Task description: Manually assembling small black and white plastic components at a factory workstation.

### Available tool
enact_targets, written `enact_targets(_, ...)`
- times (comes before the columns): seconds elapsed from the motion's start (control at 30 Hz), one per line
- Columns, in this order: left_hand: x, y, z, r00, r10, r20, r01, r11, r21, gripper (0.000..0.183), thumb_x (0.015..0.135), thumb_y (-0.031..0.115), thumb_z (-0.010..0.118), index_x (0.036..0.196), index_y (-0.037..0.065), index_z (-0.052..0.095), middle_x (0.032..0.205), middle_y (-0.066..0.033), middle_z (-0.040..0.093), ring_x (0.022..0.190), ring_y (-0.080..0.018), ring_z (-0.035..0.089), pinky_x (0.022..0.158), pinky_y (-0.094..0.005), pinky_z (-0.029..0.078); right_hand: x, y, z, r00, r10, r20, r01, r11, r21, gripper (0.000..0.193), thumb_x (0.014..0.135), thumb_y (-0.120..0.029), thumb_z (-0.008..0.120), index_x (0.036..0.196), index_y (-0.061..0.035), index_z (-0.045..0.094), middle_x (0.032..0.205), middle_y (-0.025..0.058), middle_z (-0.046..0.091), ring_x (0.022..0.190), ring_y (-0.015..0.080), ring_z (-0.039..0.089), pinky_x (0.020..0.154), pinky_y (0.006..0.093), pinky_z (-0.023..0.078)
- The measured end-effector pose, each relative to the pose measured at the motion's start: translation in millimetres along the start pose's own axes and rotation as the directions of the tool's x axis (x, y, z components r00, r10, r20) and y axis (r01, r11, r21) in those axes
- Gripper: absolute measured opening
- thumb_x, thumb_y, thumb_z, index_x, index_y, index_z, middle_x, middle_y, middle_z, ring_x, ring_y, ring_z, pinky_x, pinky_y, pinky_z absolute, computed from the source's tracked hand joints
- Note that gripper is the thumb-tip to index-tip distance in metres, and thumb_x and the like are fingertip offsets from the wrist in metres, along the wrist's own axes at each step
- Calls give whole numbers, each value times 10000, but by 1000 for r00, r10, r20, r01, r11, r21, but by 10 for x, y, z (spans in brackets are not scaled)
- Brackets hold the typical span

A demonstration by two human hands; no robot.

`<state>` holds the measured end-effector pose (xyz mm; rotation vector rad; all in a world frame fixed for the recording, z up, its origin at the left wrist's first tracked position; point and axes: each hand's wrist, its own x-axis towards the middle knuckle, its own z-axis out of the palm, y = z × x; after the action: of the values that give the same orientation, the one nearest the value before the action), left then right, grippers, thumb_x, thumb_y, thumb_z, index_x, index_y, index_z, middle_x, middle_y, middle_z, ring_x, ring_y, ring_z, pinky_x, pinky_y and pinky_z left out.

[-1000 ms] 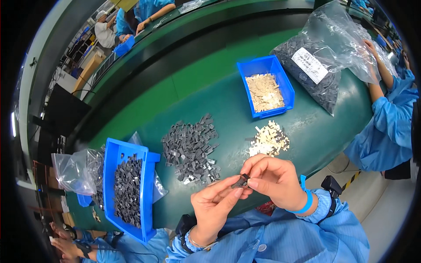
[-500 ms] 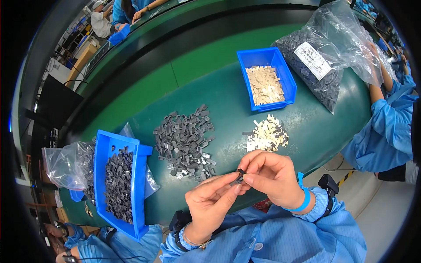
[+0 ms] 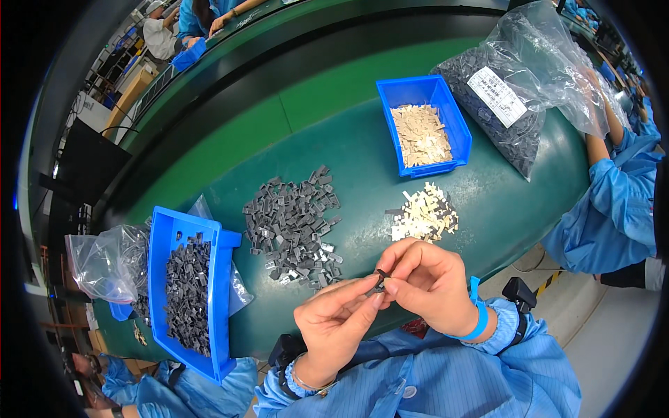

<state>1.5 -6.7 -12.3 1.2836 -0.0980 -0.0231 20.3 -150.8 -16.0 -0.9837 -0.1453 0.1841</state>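
Just in front of my body, both hands meet over a small black plastic part [image 3: 381, 279]. My left hand [image 3: 334, 322] pinches it between thumb and forefinger. My right hand [image 3: 431, 287], with a blue band at the wrist, closes its thumb and fingertips on the part's other side. The fingers cover much of it, so its full shape is hidden. Beyond my left hand lies a loose pile of dark grey plastic parts [image 3: 289, 219]. A smaller heap of cream strips [image 3: 425, 214], with a few dark ones among them, lies beyond my right hand.
On the left, a blue bin [image 3: 224, 299] holds many black parts, beside a clear bag [image 3: 104, 268]. Another blue bin [image 3: 432, 169] contains beige pieces. A large clear bag of dark parts [image 3: 512, 139] is at far right, near a co-worker's sleeve [image 3: 606, 202]. A green belt [image 3: 334, 90] runs behind.
The seam on the green belt has shifted right. My right hand has moved very slightly left, still gripping the part. A co-worker's hands at lower left have moved lower.
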Motion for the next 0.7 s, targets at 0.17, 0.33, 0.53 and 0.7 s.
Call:
enact_targets(0.17, -15, 5, 5, 1000, 10, -9, -10, 1000, 2, 254, 751, -120, 589, 999, -68, 602, 950, -180, 614, 785, -180, 625, 697, -266, 528, -18, 22, 13, 999, -38, -15, 37, 997, -66, 124, 745, 93, 593, 804, 5, 529, 976, 91, 507, 903, 122, 516, 778, 251, 453)
enact_targets(0.33, -7, -7, 1, 1000, 14, 15, -13, 999, -47, 256, 753, -127, 582, 1004, -75, 594, 957, -191, 609, 804, -191, 623, 712, -274, 527, -18, 16, 16, 999, -38, -37, 35, 996, -83, 131, 730, 92, 600, 795, 1, 532, 963, 86, 514, 890, 119, 516, 779, 255, 442)
enact_targets(0.53, -8, -10, -5, 999, 38, 12, -37, 996, -84, 256, 758, -127, 578, 1009, -78, 590, 986, -196, 602, 823, -193, 618, 730, -284, 523, 24, 23, 24, 995, -98, -8, 96, 984, -152, 131, 721, 92, 597, 770, -2, 520, 951, 90, 516, 882, 125, 515, 771, 253, 436)
enact_targets(0.7, -12, -60, -40, 1000, -21, 23, 23, 995, -102, 247, 772, -109, 573, 1014, -63, 596, 1002, -168, 607, 844, -174, 613, 747, -264, 507, 63, 105, -24, 990, -136, 27, 138, 976, -168, 145, 704, 84, 612, 758, -9, 515, 929, 106, 523, 870, 154, 516, 770, 279, 427)
